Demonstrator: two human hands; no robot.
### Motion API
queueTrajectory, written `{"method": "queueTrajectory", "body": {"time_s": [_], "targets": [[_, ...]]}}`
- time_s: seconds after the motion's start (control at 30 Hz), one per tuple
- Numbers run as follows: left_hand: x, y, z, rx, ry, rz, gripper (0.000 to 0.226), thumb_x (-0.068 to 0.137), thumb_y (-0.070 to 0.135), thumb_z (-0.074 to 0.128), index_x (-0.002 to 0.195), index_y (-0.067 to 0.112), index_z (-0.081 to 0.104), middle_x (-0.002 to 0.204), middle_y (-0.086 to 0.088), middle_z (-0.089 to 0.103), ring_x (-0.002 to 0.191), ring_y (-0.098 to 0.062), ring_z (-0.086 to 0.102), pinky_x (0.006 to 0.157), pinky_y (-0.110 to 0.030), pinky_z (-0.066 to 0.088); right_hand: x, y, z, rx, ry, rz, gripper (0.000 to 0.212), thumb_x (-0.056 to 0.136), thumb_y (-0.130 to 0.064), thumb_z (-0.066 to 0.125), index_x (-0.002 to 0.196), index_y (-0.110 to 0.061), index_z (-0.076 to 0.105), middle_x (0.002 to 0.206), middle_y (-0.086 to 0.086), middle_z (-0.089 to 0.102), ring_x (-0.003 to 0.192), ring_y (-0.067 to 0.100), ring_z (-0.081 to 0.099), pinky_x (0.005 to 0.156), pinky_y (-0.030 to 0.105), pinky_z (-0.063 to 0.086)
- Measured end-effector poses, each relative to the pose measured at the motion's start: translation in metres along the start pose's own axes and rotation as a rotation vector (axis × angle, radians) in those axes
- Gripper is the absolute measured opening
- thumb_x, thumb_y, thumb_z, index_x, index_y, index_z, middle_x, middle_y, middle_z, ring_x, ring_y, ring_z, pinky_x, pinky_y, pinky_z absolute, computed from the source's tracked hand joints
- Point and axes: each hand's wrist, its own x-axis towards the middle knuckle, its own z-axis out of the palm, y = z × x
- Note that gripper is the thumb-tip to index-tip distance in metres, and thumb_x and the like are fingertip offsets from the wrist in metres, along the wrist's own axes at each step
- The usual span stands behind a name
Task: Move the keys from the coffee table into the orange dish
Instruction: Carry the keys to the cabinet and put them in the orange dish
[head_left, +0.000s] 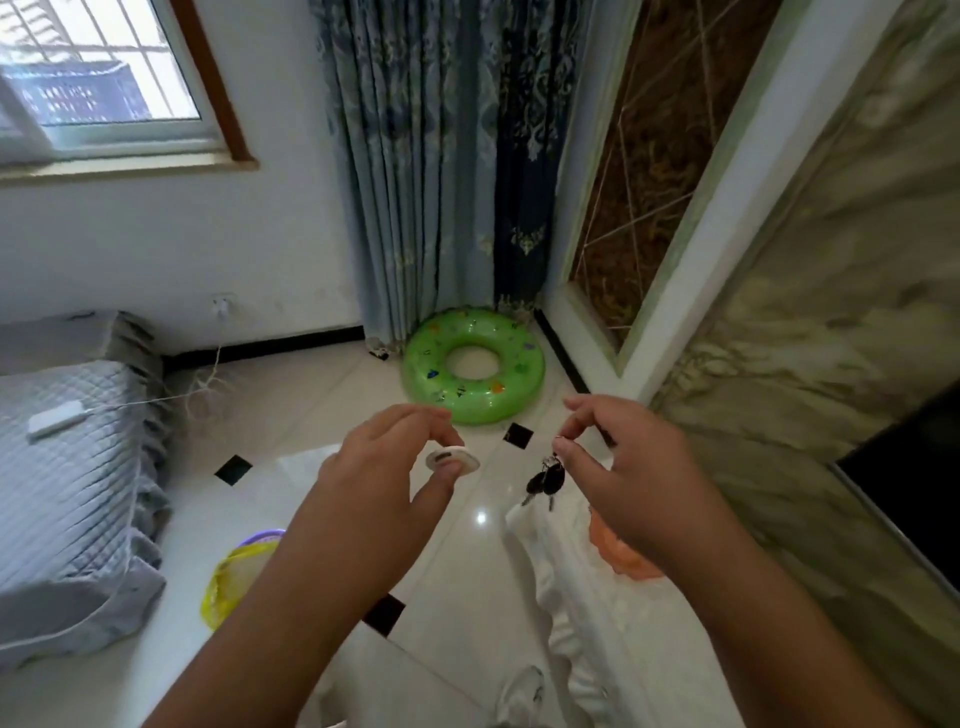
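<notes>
While the right hand (631, 478) pinches the keys (544, 480) so they dangle above the orange dish (621, 556), the left hand (382, 470) grips a small white disc (451, 460) between thumb and fingers

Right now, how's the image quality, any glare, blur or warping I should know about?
Head view: wide-angle warping bends the curtain and wall lines; a small glare spot sits on the glossy floor; the window is overexposed; the keys in the right hand look slightly soft.
</notes>
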Motion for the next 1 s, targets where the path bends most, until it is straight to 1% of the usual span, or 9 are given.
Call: {"method": "queueTrajectory", "body": {"time_s": [0.07,0.27,0.33,0.43,0.5,0.63,0.77,0.9,1.0], "targets": [[0.027,-0.006,0.009,0.009,-0.024,0.010,0.010,0.086,0.041,0.063,0.095,0.041,0.058,0.122,0.027,0.055,0.116,-0.003,0.051,0.095,-0.036,0.045,0.023,0.015,0.004,-0.004,0.018,0.044,0.009,0.086,-0.036,0.066,0.080,-0.037,0.058,0.118,-0.023,0.057,0.108,-0.007,0.048,0.088,0.020,0.040],[0.115,-0.013,0.036,0.035,-0.052,0.033,0.012,0.085,0.048,0.057,0.096,0.044,0.057,0.120,0.029,0.055,0.115,0.000,0.052,0.096,-0.039,0.045,0.102,0.058,0.011,0.012,0.028,0.081,0.010,0.085,-0.035,0.067,0.081,-0.035,0.058,0.108,-0.015,0.063,0.088,-0.005,0.047,0.071,-0.001,0.031],[0.146,-0.011,0.042,0.050,-0.055,0.050,0.012,0.085,0.049,0.056,0.096,0.045,0.056,0.121,0.027,0.056,0.114,-0.001,0.051,0.094,-0.038,0.046,0.130,0.067,0.009,0.019,0.032,0.089,0.009,0.086,-0.036,0.066,0.083,-0.035,0.058,0.113,-0.014,0.062,0.095,-0.002,0.051,0.075,0.003,0.032],[0.186,-0.008,0.053,0.076,-0.033,0.077,0.011,0.087,0.045,0.060,0.097,0.044,0.055,0.121,0.024,0.057,0.113,0.001,0.051,0.092,-0.031,0.046,0.168,0.076,0.004,0.033,0.037,0.073,0.008,0.086,-0.034,0.066,0.082,-0.033,0.059,0.123,-0.013,0.061,0.112,0.006,0.054,0.090,0.023,0.042],[0.208,-0.004,0.062,0.071,-0.045,0.099,0.012,0.087,0.043,0.062,0.097,0.043,0.056,0.121,0.023,0.057,0.114,0.001,0.050,0.093,-0.028,0.043,0.186,0.082,-0.004,0.020,0.053,0.065,0.009,0.087,-0.032,0.066,0.082,-0.033,0.059,0.126,-0.014,0.061,0.113,0.003,0.052,0.086,0.015,0.037],[0.244,0.008,0.084,0.065,-0.120,0.155,0.012,0.087,0.044,0.059,0.097,0.043,0.055,0.118,0.025,0.055,0.111,0.003,0.049,0.090,-0.021,0.038,0.204,0.104,-0.024,0.032,0.122,0.100,0.008,0.086,-0.032,0.065,0.081,-0.034,0.059,0.121,-0.015,0.061,0.095,-0.015,0.045,0.072,-0.006,0.028],[0.281,0.015,0.113,0.086,-0.228,0.263,0.011,0.086,0.045,0.058,0.096,0.043,0.056,0.116,0.025,0.055,0.108,0.007,0.045,0.085,-0.009,0.029,0.208,0.135,-0.036,0.006,0.193,0.173,0.007,0.086,-0.032,0.066,0.084,-0.033,0.059,0.125,-0.015,0.058,0.105,-0.013,0.039,0.081,-0.006,0.019],[0.325,0.032,0.152,0.058,-0.349,0.378,0.011,0.086,0.044,0.061,0.096,0.042,0.056,0.117,0.027,0.054,0.112,0.005,0.046,0.090,-0.017,0.035,0.200,0.170,-0.051,-0.011,0.297,0.331,0.005,0.085,-0.026,0.067,0.085,-0.029,0.063,0.119,-0.012,0.061,0.102,-0.013,0.040,0.081,-0.005,0.021],[0.352,0.044,0.184,-0.003,-0.465,0.492,0.011,0.085,0.041,0.061,0.096,0.039,0.059,0.114,0.025,0.053,0.108,0.006,0.045,0.089,-0.003,0.025,0.191,0.187,-0.060,-0.031,0.377,0.485,0.009,0.084,-0.027,0.067,0.081,-0.031,0.061,0.114,-0.017,0.059,0.099,-0.010,0.044,0.077,0.000,0.028]]}}
